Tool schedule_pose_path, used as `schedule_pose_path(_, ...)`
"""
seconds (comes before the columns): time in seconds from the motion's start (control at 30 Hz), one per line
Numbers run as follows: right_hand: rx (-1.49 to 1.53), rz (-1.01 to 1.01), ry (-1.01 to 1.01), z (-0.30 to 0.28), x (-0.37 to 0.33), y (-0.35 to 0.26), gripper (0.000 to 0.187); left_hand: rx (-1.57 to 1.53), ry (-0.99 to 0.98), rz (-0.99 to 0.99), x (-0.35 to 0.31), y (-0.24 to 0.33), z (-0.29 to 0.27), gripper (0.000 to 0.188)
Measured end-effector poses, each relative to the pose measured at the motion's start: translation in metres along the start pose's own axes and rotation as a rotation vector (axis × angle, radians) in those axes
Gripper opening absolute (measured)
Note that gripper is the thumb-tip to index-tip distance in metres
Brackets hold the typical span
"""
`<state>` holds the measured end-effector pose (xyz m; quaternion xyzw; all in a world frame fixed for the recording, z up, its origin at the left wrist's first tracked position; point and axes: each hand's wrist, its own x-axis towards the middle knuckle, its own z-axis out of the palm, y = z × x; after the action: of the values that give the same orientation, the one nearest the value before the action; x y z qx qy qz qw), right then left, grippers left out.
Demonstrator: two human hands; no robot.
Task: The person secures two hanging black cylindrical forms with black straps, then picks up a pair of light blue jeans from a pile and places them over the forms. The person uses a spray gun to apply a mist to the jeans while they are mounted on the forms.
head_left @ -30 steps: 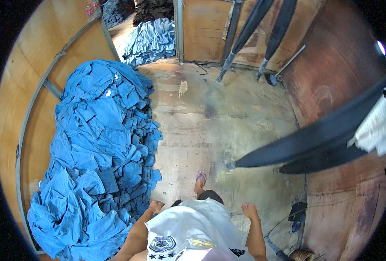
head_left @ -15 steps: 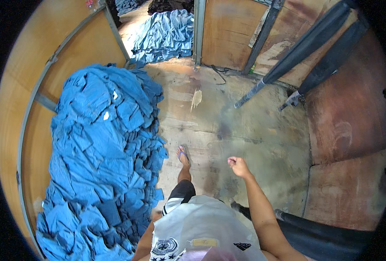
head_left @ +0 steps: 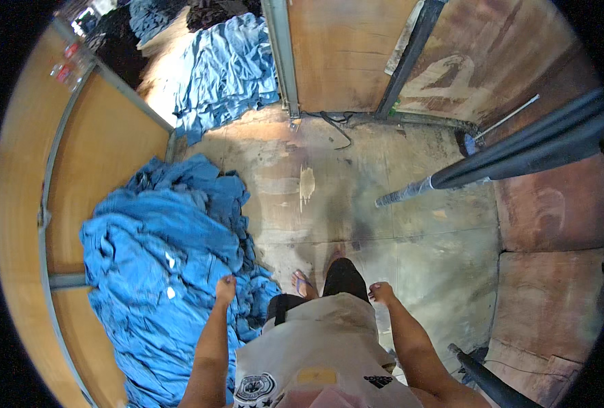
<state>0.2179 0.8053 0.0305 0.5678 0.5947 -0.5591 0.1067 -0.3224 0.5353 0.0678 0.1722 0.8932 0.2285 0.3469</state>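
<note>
- Left hand [head_left: 226, 290] and right hand [head_left: 381, 293] are hanging loosely clenched, gripping nothing visible.
- Blue garments [head_left: 156, 265] are lying beside 1 flip-flop [head_left: 303, 279]; loose edges could be causing trips.

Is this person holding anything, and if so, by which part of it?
Nothing visible is held: the left hand shows against the blue fabric pile and the right hand against the floor, with nothing seen in either.

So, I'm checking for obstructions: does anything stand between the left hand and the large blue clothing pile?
Nothing visible does. In this view, the left hand overlaps the right part of the blue clothing pile; how far apart they are can't be judged.
</note>
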Motion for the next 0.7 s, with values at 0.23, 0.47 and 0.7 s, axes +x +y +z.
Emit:
schedule_pose_path(0.23, -0.404, -0.096, -0.002, -0.059, 0.235, -0.091, 0.027, -0.469, -0.486, 0.216, 0.127, 0.207, 0.066, 0.017)
schedule_pose_path(0.47, -0.382, -0.049, 0.078, -0.105, 0.501, -0.207, 0.035, 0.250, -0.891, 0.143, 0.105, 0.316, 0.301, 0.129)
schedule_pose_path(0.7, -0.566, -0.164, 0.106, -0.153, 0.770, -0.272, 0.034, 0.460, -0.867, -0.145, 0.091, 0.378, 0.379, 0.148)
